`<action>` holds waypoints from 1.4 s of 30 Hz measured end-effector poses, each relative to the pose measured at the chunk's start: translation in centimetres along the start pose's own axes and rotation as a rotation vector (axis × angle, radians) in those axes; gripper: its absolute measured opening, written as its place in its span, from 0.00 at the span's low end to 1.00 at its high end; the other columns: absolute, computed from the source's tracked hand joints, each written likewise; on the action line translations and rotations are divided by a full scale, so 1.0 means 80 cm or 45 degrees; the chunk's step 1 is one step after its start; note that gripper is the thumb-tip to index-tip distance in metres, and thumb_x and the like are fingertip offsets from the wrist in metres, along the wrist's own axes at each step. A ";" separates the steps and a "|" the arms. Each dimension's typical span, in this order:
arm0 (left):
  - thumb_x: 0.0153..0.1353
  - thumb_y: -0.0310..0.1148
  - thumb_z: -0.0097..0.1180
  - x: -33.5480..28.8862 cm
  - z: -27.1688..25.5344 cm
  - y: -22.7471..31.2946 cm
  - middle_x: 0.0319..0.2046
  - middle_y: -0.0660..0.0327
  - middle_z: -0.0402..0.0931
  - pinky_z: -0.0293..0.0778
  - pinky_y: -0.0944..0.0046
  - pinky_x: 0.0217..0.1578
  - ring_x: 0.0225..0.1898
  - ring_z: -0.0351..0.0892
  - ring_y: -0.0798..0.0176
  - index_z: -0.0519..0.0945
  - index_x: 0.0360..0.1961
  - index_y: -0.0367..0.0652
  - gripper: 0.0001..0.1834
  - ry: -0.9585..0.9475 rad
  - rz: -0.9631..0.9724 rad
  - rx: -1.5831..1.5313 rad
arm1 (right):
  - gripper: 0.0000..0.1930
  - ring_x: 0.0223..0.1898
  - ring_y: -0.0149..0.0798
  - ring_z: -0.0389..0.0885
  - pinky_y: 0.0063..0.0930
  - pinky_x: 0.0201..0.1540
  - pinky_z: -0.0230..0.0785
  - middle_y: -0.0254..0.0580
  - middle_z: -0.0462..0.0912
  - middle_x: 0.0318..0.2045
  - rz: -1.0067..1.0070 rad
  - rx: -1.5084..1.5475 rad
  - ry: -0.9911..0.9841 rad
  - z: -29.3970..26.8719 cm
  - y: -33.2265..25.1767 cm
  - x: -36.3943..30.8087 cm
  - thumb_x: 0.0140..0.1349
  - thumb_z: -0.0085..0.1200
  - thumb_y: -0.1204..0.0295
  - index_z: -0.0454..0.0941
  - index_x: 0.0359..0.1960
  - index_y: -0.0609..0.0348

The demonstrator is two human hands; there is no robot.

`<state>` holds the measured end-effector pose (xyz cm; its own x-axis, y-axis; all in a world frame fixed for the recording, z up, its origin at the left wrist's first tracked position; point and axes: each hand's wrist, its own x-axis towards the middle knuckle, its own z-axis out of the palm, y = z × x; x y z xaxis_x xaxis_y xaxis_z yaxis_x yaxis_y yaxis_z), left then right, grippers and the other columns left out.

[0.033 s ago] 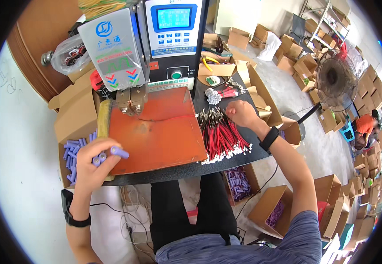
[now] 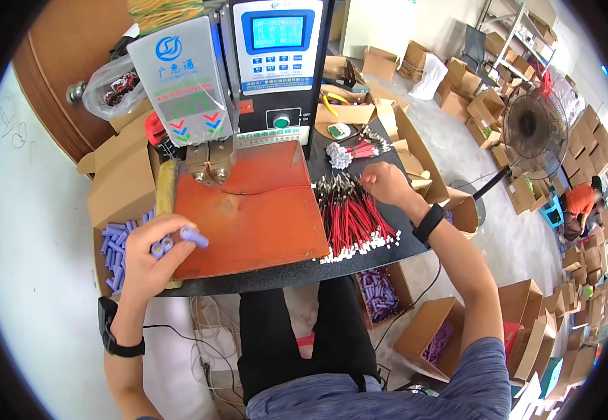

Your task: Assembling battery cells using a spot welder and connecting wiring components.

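Observation:
My left hand (image 2: 151, 253) is closed around several purple cylindrical battery cells (image 2: 193, 236) at the left edge of an orange-brown work mat. One cell points out past the thumb and forefinger. My right hand (image 2: 386, 183) hovers over the far end of a spread of red and black wire leads (image 2: 353, 217) with white connectors. Its fingers are curled together, and what they hold, if anything, is hidden. A single red lead (image 2: 269, 189) lies across the mat (image 2: 248, 234), its far end below the metal electrodes (image 2: 209, 175) of a spot welder (image 2: 185, 84).
A cardboard box of purple cells (image 2: 114, 252) stands left of the mat. Behind the leads lies a bundle with white connectors (image 2: 342, 155). More boxes of cells (image 2: 381, 294) sit below the table's right side. A fan (image 2: 533, 129) and a seated person (image 2: 582, 206) are farther right.
My left hand has shifted very slightly to the right with the cells. My right hand stays almost in place.

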<state>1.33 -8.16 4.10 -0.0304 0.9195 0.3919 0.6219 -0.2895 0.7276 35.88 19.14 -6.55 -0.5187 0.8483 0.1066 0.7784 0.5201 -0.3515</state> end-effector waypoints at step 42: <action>0.52 0.25 0.62 0.063 0.042 -0.053 0.29 0.57 0.79 0.72 0.65 0.31 0.29 0.78 0.59 0.81 0.38 0.38 0.11 0.063 0.327 -0.006 | 0.07 0.39 0.48 0.73 0.36 0.42 0.67 0.41 0.73 0.32 -0.742 0.209 0.255 -0.005 -0.250 0.002 0.48 0.63 0.74 0.76 0.27 0.58</action>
<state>1.20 -1.39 1.12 0.0901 0.8015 0.5911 0.6107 -0.5133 0.6029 20.35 8.90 0.89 -0.7521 0.4409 0.4898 0.3158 0.8935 -0.3194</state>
